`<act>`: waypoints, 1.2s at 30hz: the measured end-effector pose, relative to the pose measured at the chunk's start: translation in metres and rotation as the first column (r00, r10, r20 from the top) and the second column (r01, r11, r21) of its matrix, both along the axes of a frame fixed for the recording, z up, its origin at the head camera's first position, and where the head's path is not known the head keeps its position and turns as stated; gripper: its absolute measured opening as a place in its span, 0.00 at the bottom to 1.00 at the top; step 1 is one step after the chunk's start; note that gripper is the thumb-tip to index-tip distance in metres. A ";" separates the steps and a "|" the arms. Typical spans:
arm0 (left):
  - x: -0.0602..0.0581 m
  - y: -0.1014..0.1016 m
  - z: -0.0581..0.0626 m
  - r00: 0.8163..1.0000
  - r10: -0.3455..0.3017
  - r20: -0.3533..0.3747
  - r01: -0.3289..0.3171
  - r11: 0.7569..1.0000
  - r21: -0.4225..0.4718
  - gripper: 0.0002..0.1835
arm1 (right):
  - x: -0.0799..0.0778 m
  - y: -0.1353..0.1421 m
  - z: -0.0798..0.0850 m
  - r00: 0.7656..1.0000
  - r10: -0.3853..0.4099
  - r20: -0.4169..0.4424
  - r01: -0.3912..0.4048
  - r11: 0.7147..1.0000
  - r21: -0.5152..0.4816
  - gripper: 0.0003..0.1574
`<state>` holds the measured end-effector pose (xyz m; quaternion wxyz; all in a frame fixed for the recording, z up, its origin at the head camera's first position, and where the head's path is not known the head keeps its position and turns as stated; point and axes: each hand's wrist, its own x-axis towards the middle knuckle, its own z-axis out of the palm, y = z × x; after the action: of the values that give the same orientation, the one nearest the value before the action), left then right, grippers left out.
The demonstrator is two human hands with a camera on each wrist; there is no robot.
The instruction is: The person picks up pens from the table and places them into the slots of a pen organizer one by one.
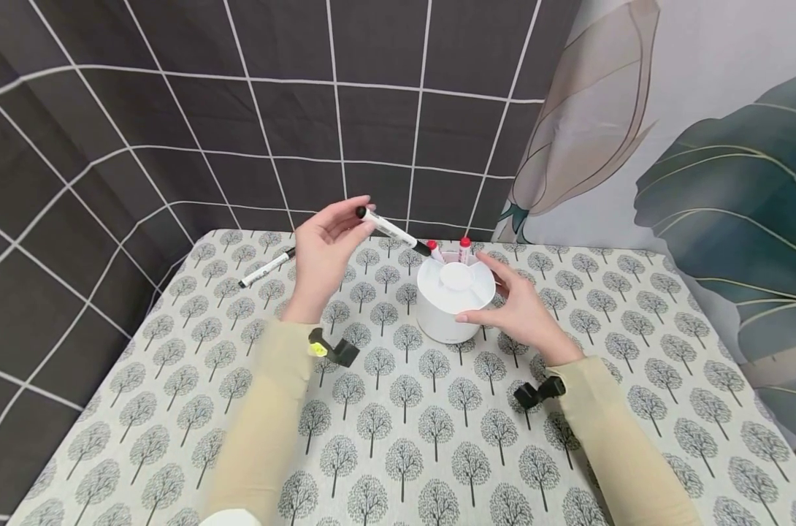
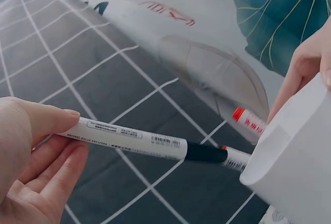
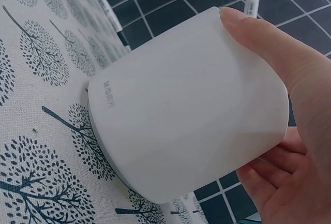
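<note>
The left hand [image 1: 328, 248] pinches a pen [image 1: 396, 231] between thumb and fingers [image 2: 67, 118], tilted near the holder [image 1: 447, 320]. The right hand [image 1: 519, 310] grips that holder, upright on the worktop [image 1: 404, 420], two red-capped pens [image 1: 464, 250] inside.

Draped indoor corner, home or studio can't tell: tree-print tablecloth [image 1: 404, 456] at 6 o'clock, dark grid-print hanging [image 1: 293, 117] from 9 to 12, leaf-print hanging [image 1: 707, 168] around 2-3.
</note>
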<state>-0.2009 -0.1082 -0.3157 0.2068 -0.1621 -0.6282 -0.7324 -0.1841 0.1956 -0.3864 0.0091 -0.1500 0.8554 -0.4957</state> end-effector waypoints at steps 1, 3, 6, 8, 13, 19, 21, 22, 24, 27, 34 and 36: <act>0.000 0.003 0.001 1.000 -0.008 -0.002 0.008 1.000 -0.007 0.18 | 0.000 0.000 0.000 1.000 -0.001 0.000 0.001 1.000 0.001 0.70; -0.001 0.008 0.002 1.000 -0.029 -0.007 0.029 0.999 -0.020 0.18 | 0.000 0.000 0.001 1.000 -0.001 0.002 0.001 1.000 0.001 0.71; -0.002 0.014 0.001 0.999 -0.050 -0.005 0.050 0.998 -0.049 0.18 | 0.001 0.000 0.001 1.000 -0.003 0.004 0.003 1.000 0.001 0.71; -0.002 0.019 0.000 0.998 -0.064 0.003 0.064 0.995 -0.070 0.18 | 0.001 0.000 0.001 1.000 -0.003 0.003 0.003 1.000 0.000 0.71; -0.004 0.030 -0.009 0.994 -0.092 0.052 0.098 0.988 -0.121 0.17 | 0.001 0.000 0.000 1.000 -0.004 0.004 0.004 1.000 0.003 0.71; -0.011 0.038 -0.021 0.984 -0.148 0.103 0.159 0.981 -0.111 0.23 | 0.001 0.000 -0.001 1.000 -0.007 0.007 0.007 1.000 -0.001 0.71; -0.014 0.038 -0.026 0.982 -0.151 0.114 0.163 0.982 -0.095 0.26 | 0.001 0.000 -0.001 1.000 -0.005 0.002 0.005 1.000 -0.005 0.70; -0.015 0.036 -0.028 0.982 -0.148 0.120 0.159 0.983 -0.088 0.27 | 0.001 0.000 -0.001 1.000 -0.003 0.000 0.003 1.000 -0.007 0.70; -0.018 0.031 -0.032 0.984 -0.127 0.128 0.139 0.986 -0.093 0.27 | 0.000 0.000 -0.002 1.000 0.000 -0.001 0.000 1.000 -0.013 0.70; -0.018 0.021 -0.035 0.987 -0.097 0.129 0.110 0.989 -0.103 0.27 | 0.001 0.000 -0.001 1.000 0.006 -0.002 -0.006 1.000 -0.019 0.70; -0.015 -0.010 -0.040 0.990 -0.031 0.135 0.050 0.989 -0.141 0.26 | -0.001 0.001 -0.003 1.000 -0.001 -0.007 0.001 1.000 -0.014 0.70; -0.014 -0.019 -0.042 0.989 -0.009 0.146 0.031 0.988 -0.150 0.26 | -0.001 0.001 -0.004 1.000 -0.008 -0.005 0.008 1.000 -0.016 0.70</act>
<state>-0.2151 -0.1276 -0.3579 0.1401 -0.1302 -0.6938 -0.6943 -0.1852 0.1961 -0.3902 0.0035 -0.1478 0.8520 -0.5023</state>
